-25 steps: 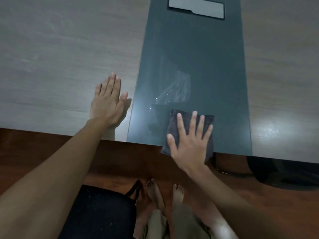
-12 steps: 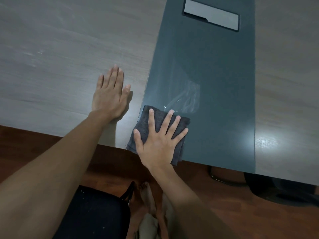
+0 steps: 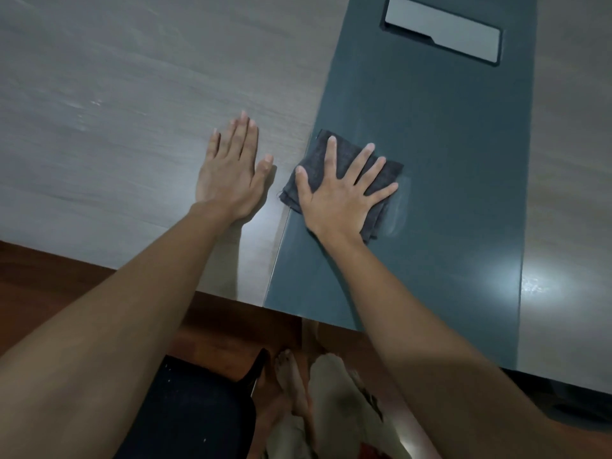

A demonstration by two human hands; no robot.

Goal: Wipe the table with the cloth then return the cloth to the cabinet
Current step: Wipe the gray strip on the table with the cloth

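The right grip [image 3: 337,193] lies spread flat, fingers fanned apart and straight, pressing down on a folded dark grey cloth [image 3: 347,154] that sits on the dark panel [image 3: 430,127] running down the middle of the surface [image 3: 116,94]. The cloth shows past the fingertips on the far side, past the thumb on the left, and as a strip under the heel of the hand on the near right; its left corner reaches just over the seam where the dark panel meets the pale wood-grain part of the surface. Just right of the grip a faint pale smear [image 3: 399,207] marks the panel beside the cloth's edge. Left of the grip, near but apart from the cloth, the left grip [image 3: 231,173] rests palm down on the wood-grain area, fingers straight and held close together, thumb angled out toward the cloth, holding nothing. Far beyond the right grip, at the top of the panel, a light grey rectangular cover [image 3: 443,31] is set into a recess. To the near right of the grip a bright glare falls on the panel and the wood beside it. Near side of both grips, below the surface's edge, are a reddish-brown floor [image 3: 49,276], a black chair seat [image 3: 185,412] and the person's bare feet [image 3: 291,382].
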